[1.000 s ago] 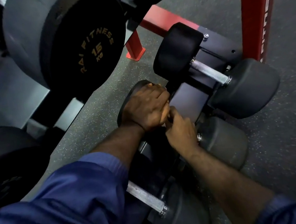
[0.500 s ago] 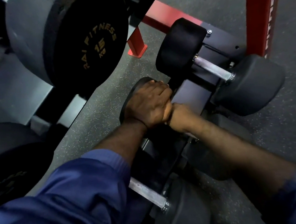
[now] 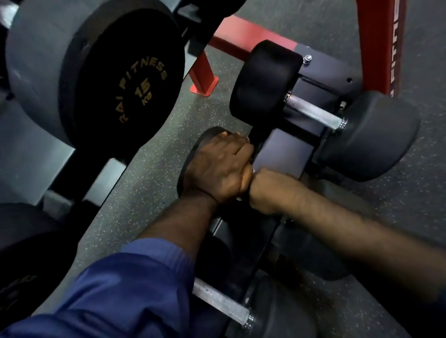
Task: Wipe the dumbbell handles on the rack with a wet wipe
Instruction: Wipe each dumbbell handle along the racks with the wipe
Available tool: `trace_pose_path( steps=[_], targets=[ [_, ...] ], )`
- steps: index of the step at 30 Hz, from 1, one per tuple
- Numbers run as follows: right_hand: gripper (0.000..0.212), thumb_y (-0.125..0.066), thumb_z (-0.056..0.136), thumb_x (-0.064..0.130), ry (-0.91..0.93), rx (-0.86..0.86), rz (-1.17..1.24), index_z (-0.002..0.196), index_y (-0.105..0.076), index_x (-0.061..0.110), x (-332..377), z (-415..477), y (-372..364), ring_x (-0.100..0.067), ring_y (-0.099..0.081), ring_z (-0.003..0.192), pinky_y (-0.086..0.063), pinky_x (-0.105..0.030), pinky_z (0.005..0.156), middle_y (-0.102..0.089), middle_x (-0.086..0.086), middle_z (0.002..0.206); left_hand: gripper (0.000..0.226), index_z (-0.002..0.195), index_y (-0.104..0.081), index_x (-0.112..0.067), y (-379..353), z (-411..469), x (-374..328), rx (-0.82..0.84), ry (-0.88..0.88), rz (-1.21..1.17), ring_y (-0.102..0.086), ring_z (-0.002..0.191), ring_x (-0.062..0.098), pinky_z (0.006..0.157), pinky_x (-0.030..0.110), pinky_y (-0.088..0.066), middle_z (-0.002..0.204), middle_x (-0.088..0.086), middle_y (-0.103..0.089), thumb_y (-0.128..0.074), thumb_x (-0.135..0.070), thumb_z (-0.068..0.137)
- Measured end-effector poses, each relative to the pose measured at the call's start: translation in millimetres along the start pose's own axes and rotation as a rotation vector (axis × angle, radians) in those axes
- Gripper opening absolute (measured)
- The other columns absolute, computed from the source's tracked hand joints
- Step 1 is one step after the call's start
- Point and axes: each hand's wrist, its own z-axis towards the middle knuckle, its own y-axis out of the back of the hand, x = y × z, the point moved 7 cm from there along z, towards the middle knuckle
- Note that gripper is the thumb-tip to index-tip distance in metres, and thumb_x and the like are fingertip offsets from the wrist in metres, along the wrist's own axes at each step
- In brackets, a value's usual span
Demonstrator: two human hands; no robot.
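Three black dumbbells lie on a low black rack [image 3: 284,149]. My left hand [image 3: 219,169] grips the left head [image 3: 198,143] of the middle dumbbell from above. My right hand [image 3: 267,191] is curled round that dumbbell's handle, right against my left hand, and hides the handle. No wipe shows clearly; only a small pale speck [image 3: 253,171] appears between the hands. The far dumbbell's steel handle [image 3: 313,113] and the near dumbbell's handle [image 3: 219,299] are bare.
A large 15 kg dumbbell [image 3: 119,77] sits on a grey rack at the upper left, with more weights below it. A red frame [image 3: 392,21] stands at the upper right, its foot [image 3: 204,86] on the speckled rubber floor [image 3: 432,198].
My right hand slid left along the middle handle until it met my left hand, and its forearm swung out to the right. My left hand stayed on the dumbbell head.
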Motion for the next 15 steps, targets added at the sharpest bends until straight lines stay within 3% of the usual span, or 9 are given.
trace_pose_path(
  steps=[3,5,7,11,15],
  targets=[
    [0.035,-0.054,0.101,0.023,-0.006,0.088,0.024,0.133,-0.062,0.014,-5,7,-4,-0.030,-0.059,0.123,-0.047,-0.034,0.100,-0.062,-0.005,0.136,0.040,0.110,-0.074,-0.007,-2,0,1,-0.013,-0.014,0.017,-0.068,0.113,0.033,0.108,0.045,-0.046,0.120,0.012,-0.074,-0.052,-0.031,0.087],
    [0.032,-0.049,0.103,0.021,0.000,0.126,0.153,0.129,-0.063,0.008,-14,12,9,-0.030,-0.058,0.122,-0.044,-0.030,0.098,-0.062,-0.011,0.137,0.039,0.110,-0.074,-0.007,-1,-1,0,-0.019,-0.011,0.028,-0.068,0.111,0.034,0.108,0.046,-0.046,0.118,0.012,-0.074,-0.052,-0.030,0.087],
    [0.030,-0.048,0.102,0.020,0.042,0.118,0.153,0.123,-0.064,0.007,-16,8,16,-0.032,-0.060,0.118,-0.046,-0.032,0.096,-0.064,-0.015,0.132,0.039,0.110,-0.074,-0.007,1,0,0,-0.023,-0.009,0.038,-0.069,0.110,0.034,0.107,0.046,-0.046,0.116,0.012,-0.074,-0.051,-0.029,0.087],
    [0.029,-0.053,0.098,0.026,0.035,-0.020,0.077,0.123,-0.064,0.018,-6,-8,0,-0.032,-0.063,0.112,-0.052,-0.036,0.086,-0.064,-0.006,0.122,0.040,0.108,-0.073,-0.006,1,0,-1,-0.016,-0.019,0.032,-0.069,0.107,0.034,0.104,0.046,-0.047,0.114,0.014,-0.074,-0.051,-0.030,0.086],
    [0.031,-0.055,0.099,0.024,0.003,0.023,0.153,0.129,-0.062,0.016,-14,10,-7,-0.031,-0.062,0.116,-0.050,-0.033,0.092,-0.063,-0.008,0.126,0.041,0.111,-0.074,-0.006,0,-1,1,0.003,-0.002,0.048,-0.068,0.112,0.034,0.107,0.045,-0.047,0.119,0.013,-0.073,-0.051,-0.030,0.086]
  ],
)
